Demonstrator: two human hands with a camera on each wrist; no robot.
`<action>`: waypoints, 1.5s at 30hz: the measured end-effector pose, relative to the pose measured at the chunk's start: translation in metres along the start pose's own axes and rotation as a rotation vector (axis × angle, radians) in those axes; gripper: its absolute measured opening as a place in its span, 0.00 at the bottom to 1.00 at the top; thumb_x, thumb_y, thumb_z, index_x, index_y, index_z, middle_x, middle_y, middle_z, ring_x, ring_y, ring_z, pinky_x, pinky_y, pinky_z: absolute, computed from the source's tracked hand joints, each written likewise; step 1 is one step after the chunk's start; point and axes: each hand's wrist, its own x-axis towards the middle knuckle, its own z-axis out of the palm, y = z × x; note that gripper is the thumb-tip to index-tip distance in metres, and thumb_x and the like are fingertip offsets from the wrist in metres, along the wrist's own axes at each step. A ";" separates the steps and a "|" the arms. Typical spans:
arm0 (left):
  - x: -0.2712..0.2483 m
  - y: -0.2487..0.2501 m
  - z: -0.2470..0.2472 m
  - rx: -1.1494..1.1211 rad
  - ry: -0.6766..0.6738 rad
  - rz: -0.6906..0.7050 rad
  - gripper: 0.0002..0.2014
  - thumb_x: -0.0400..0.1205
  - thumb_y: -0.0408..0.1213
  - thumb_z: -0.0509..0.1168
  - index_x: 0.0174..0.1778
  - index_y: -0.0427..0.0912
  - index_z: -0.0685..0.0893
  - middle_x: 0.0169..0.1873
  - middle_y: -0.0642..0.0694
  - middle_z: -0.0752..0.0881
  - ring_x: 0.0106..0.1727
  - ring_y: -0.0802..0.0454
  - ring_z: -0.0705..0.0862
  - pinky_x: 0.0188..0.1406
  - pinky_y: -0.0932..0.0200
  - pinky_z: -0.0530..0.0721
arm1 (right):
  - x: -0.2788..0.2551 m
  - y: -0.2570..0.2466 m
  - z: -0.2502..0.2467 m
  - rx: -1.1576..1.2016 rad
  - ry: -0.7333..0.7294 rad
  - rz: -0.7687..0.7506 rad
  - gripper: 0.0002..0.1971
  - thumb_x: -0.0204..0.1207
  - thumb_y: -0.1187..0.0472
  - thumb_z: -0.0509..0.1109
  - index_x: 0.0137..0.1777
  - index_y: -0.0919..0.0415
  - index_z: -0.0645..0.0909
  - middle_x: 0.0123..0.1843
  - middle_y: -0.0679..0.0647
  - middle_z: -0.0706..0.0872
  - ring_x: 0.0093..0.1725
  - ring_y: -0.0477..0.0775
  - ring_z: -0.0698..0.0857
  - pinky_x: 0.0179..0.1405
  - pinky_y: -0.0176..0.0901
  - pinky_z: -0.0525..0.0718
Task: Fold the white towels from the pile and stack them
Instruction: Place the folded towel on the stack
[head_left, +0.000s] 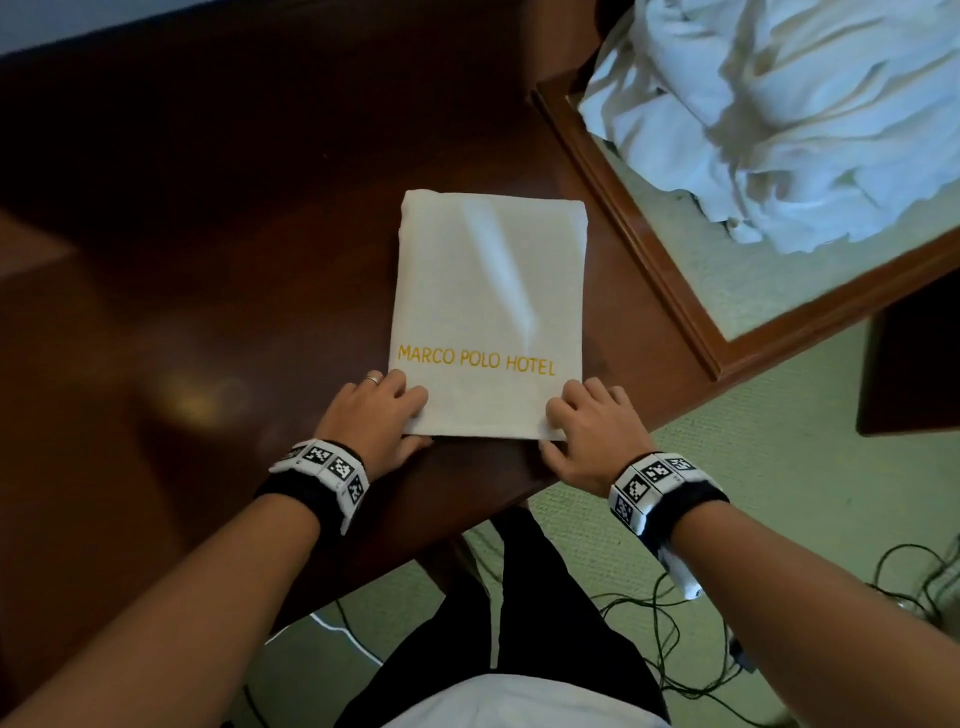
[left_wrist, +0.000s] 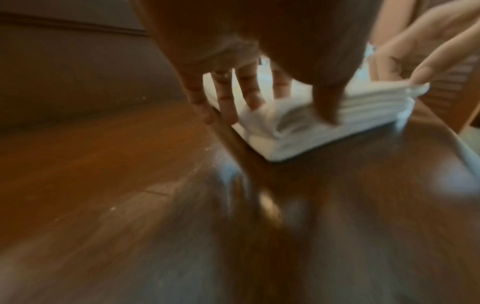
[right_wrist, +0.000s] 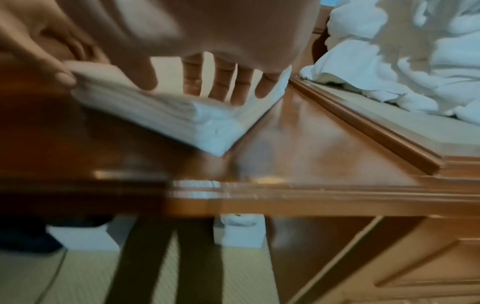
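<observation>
A folded white towel (head_left: 488, 291) with yellow "MARCO POLO HOTEL" lettering lies flat on the dark wooden table (head_left: 208, 260). Its near edge shows several stacked layers (left_wrist: 298, 131) (right_wrist: 155, 111). My left hand (head_left: 410, 415) (left_wrist: 285, 111) grips the near left corner, fingers curled on top and thumb at the front edge. At the near right corner my right hand (head_left: 558, 415) (right_wrist: 192, 92) holds it the same way. The crumpled pile of white towels (head_left: 779, 114) (right_wrist: 415, 61) lies to the back right.
The pile rests on a glass-topped side table with a wooden frame (head_left: 675, 291) that abuts the dark table on the right. Cables (head_left: 675, 623) trail over the green carpet below. My legs stand at the table's near edge.
</observation>
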 end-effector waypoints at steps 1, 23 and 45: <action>0.004 -0.004 -0.002 0.000 0.009 -0.010 0.23 0.77 0.68 0.62 0.50 0.50 0.78 0.48 0.47 0.79 0.49 0.42 0.79 0.44 0.49 0.76 | 0.004 0.000 -0.003 0.044 0.052 0.014 0.13 0.72 0.46 0.65 0.42 0.56 0.79 0.43 0.52 0.79 0.44 0.58 0.76 0.44 0.52 0.72; 0.148 -0.036 -0.050 0.005 0.114 -0.029 0.42 0.82 0.65 0.45 0.88 0.44 0.52 0.89 0.42 0.49 0.88 0.43 0.52 0.83 0.38 0.56 | 0.162 0.049 -0.020 0.064 0.094 0.065 0.32 0.84 0.40 0.53 0.85 0.55 0.62 0.88 0.61 0.54 0.87 0.64 0.54 0.78 0.64 0.62; 0.047 -0.029 -0.003 -0.400 -0.017 -0.533 0.39 0.84 0.67 0.52 0.86 0.46 0.58 0.80 0.40 0.69 0.76 0.35 0.72 0.70 0.36 0.73 | 0.061 0.037 0.007 0.242 -0.090 0.528 0.37 0.82 0.33 0.53 0.83 0.57 0.61 0.82 0.59 0.65 0.78 0.64 0.66 0.72 0.63 0.67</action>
